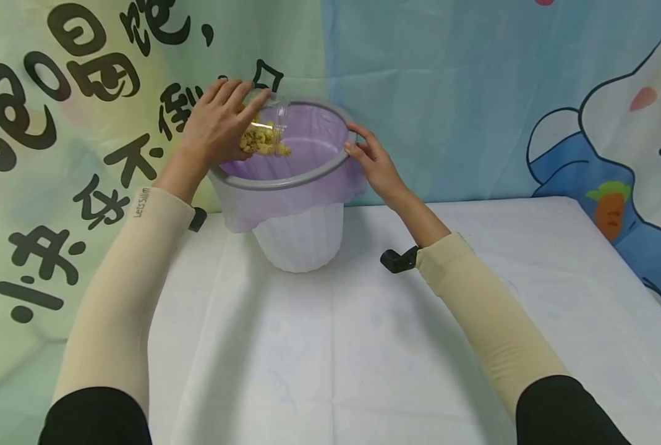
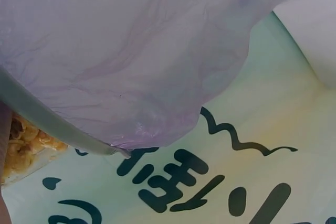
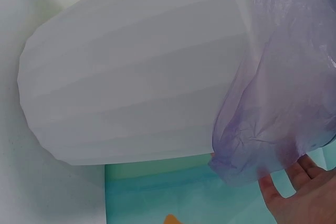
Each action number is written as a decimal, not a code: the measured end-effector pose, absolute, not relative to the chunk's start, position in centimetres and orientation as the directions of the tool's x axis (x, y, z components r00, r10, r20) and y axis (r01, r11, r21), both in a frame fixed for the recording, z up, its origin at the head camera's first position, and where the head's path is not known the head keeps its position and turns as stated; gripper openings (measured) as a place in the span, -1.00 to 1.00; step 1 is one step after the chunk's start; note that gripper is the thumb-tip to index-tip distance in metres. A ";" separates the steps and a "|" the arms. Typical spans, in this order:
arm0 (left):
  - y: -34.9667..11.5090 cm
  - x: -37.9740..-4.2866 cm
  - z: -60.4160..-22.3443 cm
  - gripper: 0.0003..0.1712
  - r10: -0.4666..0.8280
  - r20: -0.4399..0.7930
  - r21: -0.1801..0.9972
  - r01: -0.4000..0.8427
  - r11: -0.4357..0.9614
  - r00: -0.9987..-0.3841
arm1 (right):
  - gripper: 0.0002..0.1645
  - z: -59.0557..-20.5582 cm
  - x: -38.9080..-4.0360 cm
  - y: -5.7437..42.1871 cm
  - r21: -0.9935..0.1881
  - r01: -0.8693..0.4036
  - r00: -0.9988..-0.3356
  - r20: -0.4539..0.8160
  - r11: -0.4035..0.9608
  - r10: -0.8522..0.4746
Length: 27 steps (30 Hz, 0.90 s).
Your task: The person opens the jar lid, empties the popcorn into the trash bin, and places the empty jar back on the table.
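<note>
My left hand (image 1: 216, 127) grips a clear jar (image 1: 277, 117) of popcorn (image 1: 260, 139). The jar lies tilted on its side over the bin's mouth, its opening toward the right and some popcorn at that end. A purple plastic bag (image 1: 321, 133) lines the white trash bin (image 1: 302, 238) and hangs over its grey rim (image 1: 285, 183). At the bin's right side, my right hand (image 1: 376, 164) pinches the rim and bag. The left wrist view catches popcorn (image 2: 23, 145) through the jar beside the rim. Seen by the right wrist camera, the ribbed bin (image 3: 131, 82) stands upright.
The bin stands on a white-covered table (image 1: 363, 346), near its back edge. Behind it hangs a printed cloth backdrop (image 1: 441, 105) with dark lettering at left and a cartoon rabbit (image 1: 636, 136) at right.
</note>
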<state>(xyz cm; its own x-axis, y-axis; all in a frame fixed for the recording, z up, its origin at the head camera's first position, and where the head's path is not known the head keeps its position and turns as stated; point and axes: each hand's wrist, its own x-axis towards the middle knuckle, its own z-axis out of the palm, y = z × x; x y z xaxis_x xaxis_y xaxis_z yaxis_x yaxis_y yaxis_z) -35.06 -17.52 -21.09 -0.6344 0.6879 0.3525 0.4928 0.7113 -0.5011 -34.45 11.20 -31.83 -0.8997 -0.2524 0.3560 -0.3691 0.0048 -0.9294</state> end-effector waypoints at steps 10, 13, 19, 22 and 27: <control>-17.8 -35.0 -20.9 0.20 0.731 0.312 -0.584 0.484 0.652 -0.607 | -0.42 -31.8 -34.5 11.0 -0.926 -0.376 -0.901 0.354 0.041 -0.250; -17.9 -34.9 -20.7 0.21 0.741 0.305 -0.606 0.478 0.636 -0.599 | -0.41 -31.8 -34.5 11.0 -0.929 -0.369 -0.904 0.349 0.040 -0.248; -17.8 -34.8 -20.2 0.20 0.765 0.269 -0.654 0.473 0.591 -0.585 | -0.41 -31.8 -34.4 11.1 -0.933 -0.360 -0.908 0.342 0.030 -0.242; -17.7 -34.7 -19.9 0.13 0.770 0.250 -0.687 0.453 0.568 -0.587 | -0.41 -31.8 -34.4 11.1 -0.933 -0.358 -0.907 0.343 0.022 -0.244; -17.6 -34.6 -19.5 -0.06 0.779 0.255 -0.721 0.423 0.548 -0.573 | -0.42 -31.8 -34.3 11.1 -0.934 -0.358 -0.906 0.344 0.012 -0.247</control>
<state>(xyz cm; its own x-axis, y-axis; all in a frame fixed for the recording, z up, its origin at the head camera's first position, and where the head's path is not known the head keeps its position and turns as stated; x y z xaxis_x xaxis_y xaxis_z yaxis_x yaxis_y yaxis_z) -34.57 -17.61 -19.50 -0.5732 0.7786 0.2554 0.4233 0.5482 -0.7213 -34.34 11.12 -31.80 -0.9059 -0.2467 0.3443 -0.3580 0.0118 -0.9336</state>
